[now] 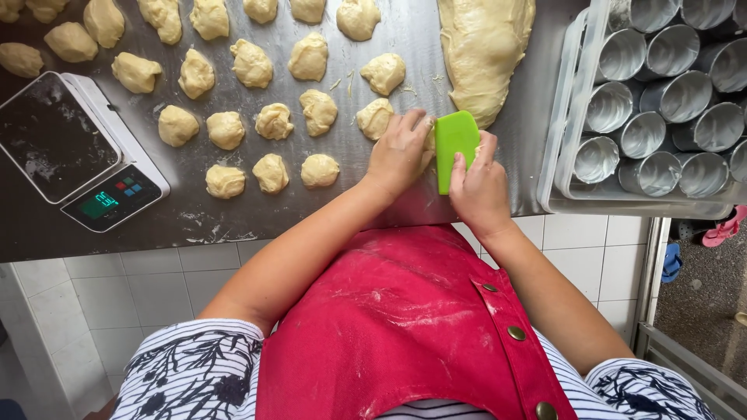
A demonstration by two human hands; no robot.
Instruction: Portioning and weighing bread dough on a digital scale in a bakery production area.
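A shiny metal counter [194,210] stands by a wall of white tiles. A big long lump of dough [486,47] lies near the top, so small bits can be cut off its near end. A clear plastic box [562,117] on the right holds shiny round tins. A flat scale [74,152] sits on the left. Many little dough balls [226,128] lie in rows, apart so they do not stick. The right hand [480,190] has its grip closed around a green scraper [455,144], held up on its edge. The left hand [398,152] cups over a small piece just beside the scraper; I cannot tell if it grips it.
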